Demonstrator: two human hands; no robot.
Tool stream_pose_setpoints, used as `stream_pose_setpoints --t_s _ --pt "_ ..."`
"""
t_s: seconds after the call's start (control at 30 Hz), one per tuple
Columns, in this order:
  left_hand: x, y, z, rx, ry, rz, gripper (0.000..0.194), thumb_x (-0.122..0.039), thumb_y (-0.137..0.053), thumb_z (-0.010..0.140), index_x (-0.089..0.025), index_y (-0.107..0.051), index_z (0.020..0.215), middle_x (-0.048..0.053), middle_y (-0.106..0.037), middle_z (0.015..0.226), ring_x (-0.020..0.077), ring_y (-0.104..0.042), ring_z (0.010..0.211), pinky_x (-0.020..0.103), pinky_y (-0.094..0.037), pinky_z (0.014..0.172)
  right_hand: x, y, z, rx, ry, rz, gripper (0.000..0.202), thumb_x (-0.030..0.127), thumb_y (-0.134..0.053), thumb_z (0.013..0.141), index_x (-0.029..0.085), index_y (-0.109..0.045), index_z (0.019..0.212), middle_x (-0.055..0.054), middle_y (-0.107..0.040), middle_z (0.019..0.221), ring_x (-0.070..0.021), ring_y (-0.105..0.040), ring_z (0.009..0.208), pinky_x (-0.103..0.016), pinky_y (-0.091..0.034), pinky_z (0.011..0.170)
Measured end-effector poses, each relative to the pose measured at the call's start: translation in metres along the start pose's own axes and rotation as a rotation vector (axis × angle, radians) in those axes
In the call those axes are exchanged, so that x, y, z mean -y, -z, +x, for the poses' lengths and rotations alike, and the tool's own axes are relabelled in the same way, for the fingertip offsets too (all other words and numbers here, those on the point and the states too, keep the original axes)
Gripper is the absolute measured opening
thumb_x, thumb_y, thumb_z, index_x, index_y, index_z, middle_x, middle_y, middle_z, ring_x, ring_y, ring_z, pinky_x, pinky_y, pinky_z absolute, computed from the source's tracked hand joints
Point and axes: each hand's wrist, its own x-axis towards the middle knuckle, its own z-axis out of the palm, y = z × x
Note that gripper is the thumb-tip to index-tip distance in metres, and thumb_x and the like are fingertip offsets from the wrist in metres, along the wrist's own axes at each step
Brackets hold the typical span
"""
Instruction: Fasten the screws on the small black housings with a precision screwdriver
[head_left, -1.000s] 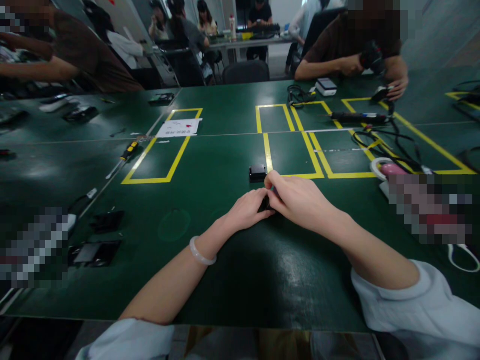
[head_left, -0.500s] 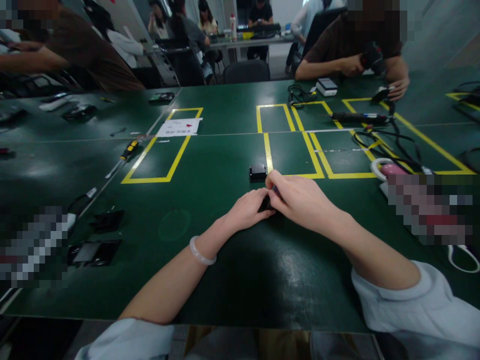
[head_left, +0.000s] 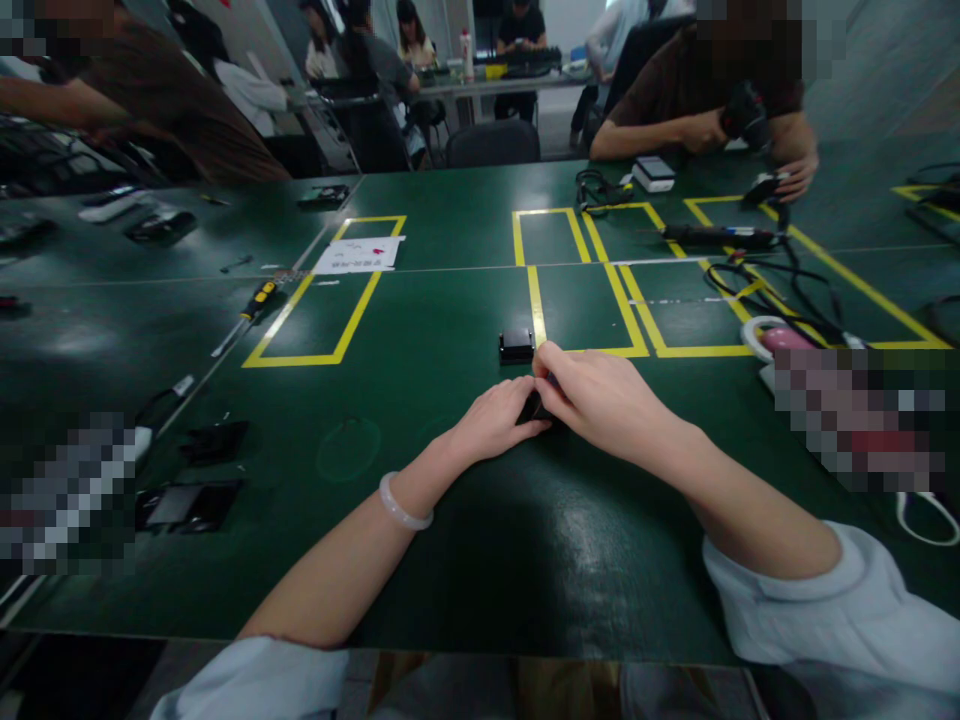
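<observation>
Both my hands meet over the green table, around a small black part (head_left: 534, 408) that they mostly cover. My left hand (head_left: 501, 418) grips this part from the left, thumb nearer me and fingers on the far side. From the right, my right hand (head_left: 581, 392) is pinched closed at the part's upper edge; anything between its fingertips is too hidden to name. Just beyond my fingers lies a small black box-like piece (head_left: 516, 346) with a shiny top, apart from both hands.
Left of my arms lie a black flat piece (head_left: 189, 505) and another black part (head_left: 214, 441). A yellow-and-black screwdriver (head_left: 259, 300) rests near a paper sheet (head_left: 358, 254). Black cables (head_left: 795, 285) and a pen-like tool (head_left: 720, 236) lie right. Across the table, a person holds a power drill (head_left: 747, 115).
My hands stay nearly in place, with only a slight shift of the right fingertips. At the far left, a person's arm has moved.
</observation>
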Motion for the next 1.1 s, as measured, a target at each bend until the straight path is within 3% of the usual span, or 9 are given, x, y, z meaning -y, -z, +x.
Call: stream_pose_setpoints --t_s 0.63,0.83,1.1 --pt "-0.0011 0.0 0.0006 -0.011 0.003 -0.009 0.037 -0.04 -0.059 0.087 -0.017 -0.049 0.114 0.011 -0.061 0.114 0.0283 -0.06 0.105 0.044 -0.05 0.092 -0.0006 -0.0019 0.0016 0.021 -0.017 -0.043 0.022 0.029 -0.033 0.097 0.017 -0.051 0.103 -0.004 -0.067 0.081 -0.019 -0.062 0.071 -0.028 -0.029 0.058" --pt "-0.0024 0.0009 0.0007 0.003 0.031 -0.015 0.034 -0.041 -0.06 0.086 -0.017 -0.052 0.109 0.01 -0.062 0.11 0.028 -0.061 0.102 0.044 -0.05 0.09 -0.0032 -0.0055 0.0023 0.012 -0.014 -0.104 0.025 0.037 -0.035 0.098 0.018 -0.052 0.101 -0.004 -0.067 0.075 -0.0203 -0.062 0.067 -0.029 -0.027 0.057" --pt "-0.002 0.0015 0.0001 -0.015 0.01 -0.032 0.034 -0.04 -0.059 0.087 -0.017 -0.052 0.111 0.01 -0.062 0.114 0.0274 -0.06 0.106 0.043 -0.049 0.093 -0.0015 -0.001 -0.0008 0.005 0.027 0.035 0.019 0.03 -0.037 0.096 0.018 -0.048 0.104 -0.003 -0.066 0.08 -0.0186 -0.062 0.073 -0.028 -0.031 0.06"
